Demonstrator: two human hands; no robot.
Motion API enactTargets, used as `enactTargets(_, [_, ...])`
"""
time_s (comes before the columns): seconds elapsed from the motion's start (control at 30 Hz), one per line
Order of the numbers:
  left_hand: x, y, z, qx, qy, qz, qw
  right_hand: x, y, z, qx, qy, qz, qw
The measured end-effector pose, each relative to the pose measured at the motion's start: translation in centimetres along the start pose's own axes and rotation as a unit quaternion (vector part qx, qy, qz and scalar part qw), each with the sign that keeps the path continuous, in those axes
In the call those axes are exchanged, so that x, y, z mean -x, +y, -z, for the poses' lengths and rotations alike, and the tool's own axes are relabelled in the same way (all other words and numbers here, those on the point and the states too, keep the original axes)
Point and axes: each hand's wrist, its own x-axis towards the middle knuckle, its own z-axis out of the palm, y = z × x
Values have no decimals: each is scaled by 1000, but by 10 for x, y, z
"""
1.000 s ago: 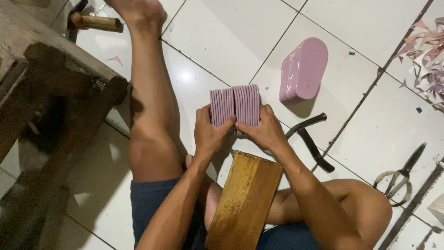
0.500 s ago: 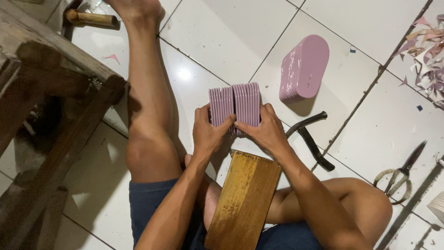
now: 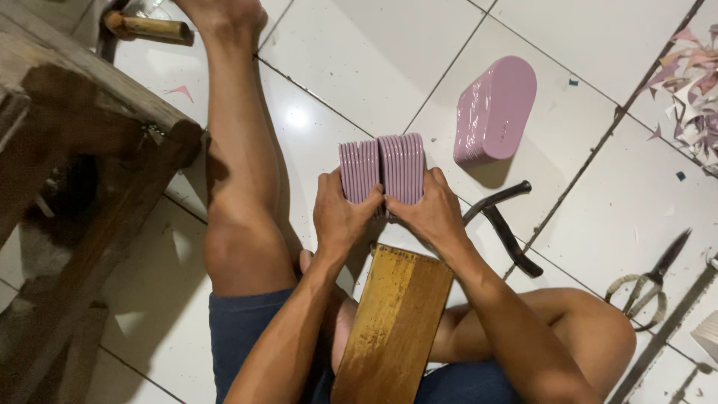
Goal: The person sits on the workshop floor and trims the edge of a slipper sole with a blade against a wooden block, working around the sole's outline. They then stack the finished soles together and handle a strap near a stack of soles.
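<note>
I sit on a white tiled floor with one leg stretched out. Both hands grip a stack of thin pink oval-cut sheets (image 3: pixel 381 168), stood on edge above a yellow wooden board (image 3: pixel 393 322) that rests between my legs. My left hand (image 3: pixel 342 213) clasps the left half of the stack, and my right hand (image 3: pixel 426 209) clasps the right half. A small gap splits the stack in the middle.
A wrapped pink oval pack (image 3: pixel 495 111) lies on the tiles further out. Black pliers (image 3: pixel 502 224) lie just right of my hands, scissors (image 3: pixel 647 275) further right. Pink paper scraps (image 3: pixel 692 82) pile at the top right. A dark wooden bench (image 3: pixel 75 172) stands at the left, a hammer handle (image 3: pixel 146 28) beyond it.
</note>
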Motion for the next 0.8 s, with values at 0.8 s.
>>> enactTargets(0.8, [0, -8, 3, 48, -18, -12, 999, 2, 7, -1, 9, 9, 7, 1000])
